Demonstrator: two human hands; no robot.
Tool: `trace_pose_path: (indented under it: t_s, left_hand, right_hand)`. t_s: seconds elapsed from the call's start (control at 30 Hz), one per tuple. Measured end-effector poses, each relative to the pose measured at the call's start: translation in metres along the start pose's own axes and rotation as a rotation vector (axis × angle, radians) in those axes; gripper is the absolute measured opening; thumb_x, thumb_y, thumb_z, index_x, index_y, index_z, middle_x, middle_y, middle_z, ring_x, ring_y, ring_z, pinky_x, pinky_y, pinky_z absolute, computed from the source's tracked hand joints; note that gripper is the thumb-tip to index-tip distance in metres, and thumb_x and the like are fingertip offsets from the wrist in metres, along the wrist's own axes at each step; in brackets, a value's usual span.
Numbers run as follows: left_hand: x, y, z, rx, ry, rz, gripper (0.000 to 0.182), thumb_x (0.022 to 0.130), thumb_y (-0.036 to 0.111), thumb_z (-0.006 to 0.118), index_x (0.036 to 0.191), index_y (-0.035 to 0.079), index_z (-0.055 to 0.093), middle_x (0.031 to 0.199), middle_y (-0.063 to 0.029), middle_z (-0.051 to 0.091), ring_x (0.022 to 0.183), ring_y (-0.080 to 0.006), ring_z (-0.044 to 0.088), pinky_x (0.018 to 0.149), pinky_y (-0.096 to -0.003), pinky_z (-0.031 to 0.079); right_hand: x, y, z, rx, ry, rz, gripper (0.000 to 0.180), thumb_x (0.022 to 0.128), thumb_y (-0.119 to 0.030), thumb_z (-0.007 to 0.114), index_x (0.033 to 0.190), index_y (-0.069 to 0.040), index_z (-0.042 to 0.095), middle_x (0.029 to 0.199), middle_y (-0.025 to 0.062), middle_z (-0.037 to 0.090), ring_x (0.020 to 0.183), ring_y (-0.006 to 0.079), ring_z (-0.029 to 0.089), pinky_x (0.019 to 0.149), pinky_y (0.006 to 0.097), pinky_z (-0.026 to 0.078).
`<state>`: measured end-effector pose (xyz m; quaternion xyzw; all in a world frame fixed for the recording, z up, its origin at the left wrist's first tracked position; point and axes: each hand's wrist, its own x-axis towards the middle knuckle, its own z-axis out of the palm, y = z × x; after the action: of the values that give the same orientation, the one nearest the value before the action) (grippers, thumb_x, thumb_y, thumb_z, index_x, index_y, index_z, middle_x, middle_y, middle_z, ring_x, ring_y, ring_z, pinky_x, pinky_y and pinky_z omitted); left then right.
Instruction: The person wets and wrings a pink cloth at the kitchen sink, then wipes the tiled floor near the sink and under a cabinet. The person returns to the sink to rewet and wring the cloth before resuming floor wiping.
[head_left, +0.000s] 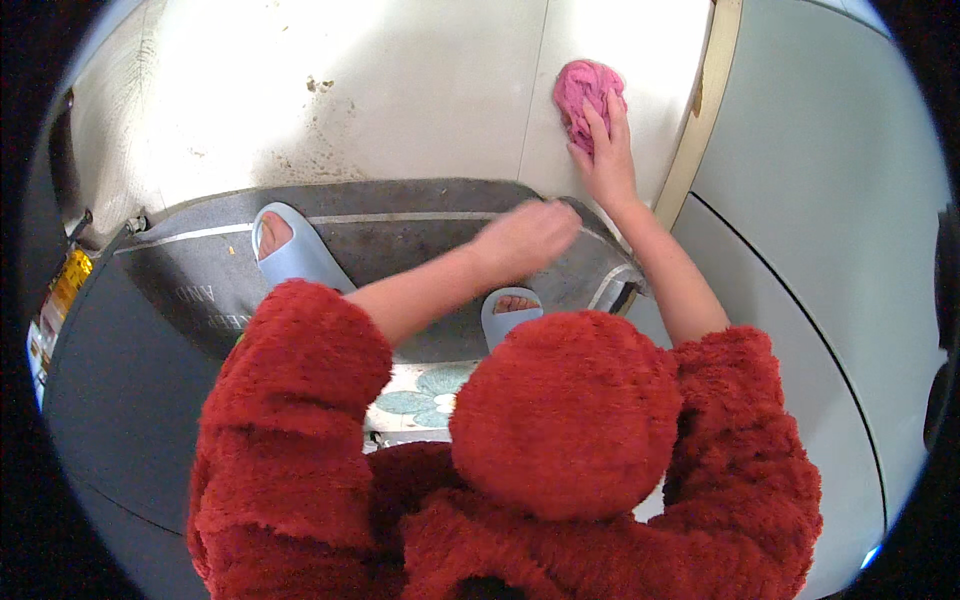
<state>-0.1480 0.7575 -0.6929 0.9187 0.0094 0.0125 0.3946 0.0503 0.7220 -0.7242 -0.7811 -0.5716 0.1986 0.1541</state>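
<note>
Near the top right of the head view, my right hand (609, 161) presses on a crumpled pink cloth (585, 97) with its fingers spread over the fabric. The cloth lies on a pale, dirt-spotted floor (450, 97). My left hand (529, 236) hangs over the grey mat, slightly blurred, with its fingers curled and no object seen in it. Red fluffy sleeves are pushed up on both forearms. Brown stains (319, 85) mark the floor to the left of the cloth.
The grey mat (405, 247) with a white stripe lies under my feet in light blue slippers (296, 251). A wooden edge strip (697, 112) and a grey-green panel (810, 150) stand at the right. Dark panelling (127, 390) and a yellow packet (73, 274) are at the left.
</note>
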Motion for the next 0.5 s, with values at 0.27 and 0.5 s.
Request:
trace_pose_path:
  t_s: [0.27,0.5]
  left_hand:
    - [0.015,-0.037,-0.001,0.137,0.113,-0.255,0.039,0.075,0.018,0.06,0.111,0.004,0.054,0.112,-0.0112,0.052,0.105,-0.0273,0.049,0.09,-0.0385,0.04]
    - [0.004,-0.013,0.009,0.111,0.019,0.072,0.026,0.067,0.021,0.063,0.09,0.011,0.055,0.109,-0.0075,0.053,0.096,-0.023,0.05,0.083,-0.036,0.041]
  right_hand:
    - [0.001,0.006,-0.029,-0.036,-0.081,0.053,0.04,0.074,-0.001,0.065,0.113,-0.005,0.056,0.127,0.0157,0.049,0.114,0.0334,0.048,0.096,0.0381,0.039]
    - [0.024,0.001,-0.102,-0.053,-0.774,0.641,0.039,0.079,-0.033,0.06,0.099,-0.001,0.064,0.088,0.0203,0.065,0.084,0.0336,0.063,0.077,0.039,0.049]
